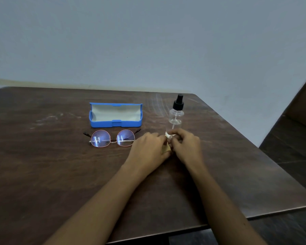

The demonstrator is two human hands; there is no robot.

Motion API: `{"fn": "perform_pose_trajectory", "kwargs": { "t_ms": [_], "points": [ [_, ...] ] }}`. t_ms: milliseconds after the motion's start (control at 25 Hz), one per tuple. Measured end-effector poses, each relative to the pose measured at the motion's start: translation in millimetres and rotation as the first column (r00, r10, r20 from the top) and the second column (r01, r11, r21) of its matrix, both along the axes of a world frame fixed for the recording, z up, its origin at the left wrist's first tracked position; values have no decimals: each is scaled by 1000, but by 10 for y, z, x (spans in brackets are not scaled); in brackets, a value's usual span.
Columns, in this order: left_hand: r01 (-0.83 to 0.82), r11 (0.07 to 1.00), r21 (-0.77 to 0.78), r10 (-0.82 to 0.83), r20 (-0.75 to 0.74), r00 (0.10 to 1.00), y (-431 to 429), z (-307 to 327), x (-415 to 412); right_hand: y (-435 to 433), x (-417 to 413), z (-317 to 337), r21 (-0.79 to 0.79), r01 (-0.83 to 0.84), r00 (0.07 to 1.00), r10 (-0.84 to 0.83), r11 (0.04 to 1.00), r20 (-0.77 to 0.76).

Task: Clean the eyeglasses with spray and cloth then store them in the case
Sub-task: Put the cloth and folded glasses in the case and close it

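Observation:
Round eyeglasses with a thin frame lie on the dark wooden table, lenses facing me. Behind them a blue case stands with its lid up, showing a pale lining. A clear spray bottle with a black nozzle stands upright to the right of the case. In front of the bottle, my left hand and my right hand meet and pinch a small pale cloth between them. Most of the cloth is hidden by my fingers.
The table's right edge runs diagonally, with dark floor beyond it. A brown panel stands at the far right. A pale wall rises behind the table.

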State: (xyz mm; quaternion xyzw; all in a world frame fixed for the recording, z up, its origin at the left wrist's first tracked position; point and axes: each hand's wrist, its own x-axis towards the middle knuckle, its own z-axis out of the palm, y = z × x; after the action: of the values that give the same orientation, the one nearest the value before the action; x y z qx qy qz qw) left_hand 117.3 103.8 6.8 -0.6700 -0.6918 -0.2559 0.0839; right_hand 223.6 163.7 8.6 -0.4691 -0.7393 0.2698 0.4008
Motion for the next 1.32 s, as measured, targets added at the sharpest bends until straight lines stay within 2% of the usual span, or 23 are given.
{"fn": "perform_pose_trajectory", "kwargs": {
  "t_ms": [200, 320, 400, 560, 680, 800, 920, 1040, 1160, 1320],
  "points": [
    [-19, 997, 69, 10, 135, 991, -30, 14, -39, 19, -2, -17, -75, -26, 997, 20, 997, -80],
    [-18, 991, 131, -25, 318, 948, -42, 24, -74, 1, 8, -17, -80, -41, 994, 32, 996, -105],
    [-7, 985, 174, -73, 450, 890, -39, 48, -101, -7, 16, -9, -57, -46, 997, 43, 997, -58],
    [-17, 977, 213, -144, 716, 683, -44, 109, -134, -5, 13, -8, -62, -86, 996, 85, 994, -28],
    [-36, 979, 200, -148, 824, 548, -72, 144, -192, -15, -2, -13, -77, -119, 993, 119, 990, -15],
    [-81, 975, 208, -167, 921, 353, -83, 186, -256, -21, 0, -6, -43, -115, 993, 116, 992, 4],
    [-136, 971, 195, -165, 964, 208, -96, 247, -317, -63, 17, 18, -63, -154, 984, 147, 986, -102],
    [-181, 964, 196, -179, 978, 107, -146, 299, -408, -119, 22, 62, -104, -211, 936, 170, 972, -307],
    [-182, 970, 159, -142, 984, 106, -181, 326, -511, -165, -40, 92, -151, -246, 872, 151, 957, -466],
    [-196, 978, 77, -52, 990, 128, -211, 340, -731, -136, -210, 143, -185, -244, 849, 117, 952, -514]
  ]
}}
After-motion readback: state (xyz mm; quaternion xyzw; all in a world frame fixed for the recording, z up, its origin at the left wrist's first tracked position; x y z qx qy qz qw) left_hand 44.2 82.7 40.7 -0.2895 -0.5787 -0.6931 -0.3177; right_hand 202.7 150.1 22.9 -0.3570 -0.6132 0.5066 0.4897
